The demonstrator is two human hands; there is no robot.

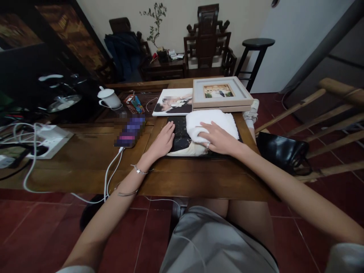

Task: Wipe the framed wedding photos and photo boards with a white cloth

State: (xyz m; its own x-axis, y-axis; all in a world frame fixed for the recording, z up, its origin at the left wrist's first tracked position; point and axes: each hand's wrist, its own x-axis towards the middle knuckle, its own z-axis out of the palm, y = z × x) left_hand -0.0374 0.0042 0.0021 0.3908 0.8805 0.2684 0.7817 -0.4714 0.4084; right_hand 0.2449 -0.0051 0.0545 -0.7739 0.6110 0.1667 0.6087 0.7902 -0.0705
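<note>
L hand [165,141] flat at L edge of dark picture [180,131], empty — R hand [218,138] (1 ring [207,145]) holds white cloth [222,120] atop.

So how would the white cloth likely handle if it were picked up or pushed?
Probably floppy: the white cloth bends softly by the right hand. It's likely light for its bulk, given the fluffy-looking surface. Pushed, it may bunch up rather than roll, since it lies folded.

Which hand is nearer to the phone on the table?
The left hand. It lies at the left edge of the dark picture, to the right of the phone; the right hand is farther right, on the white cloth.
</note>
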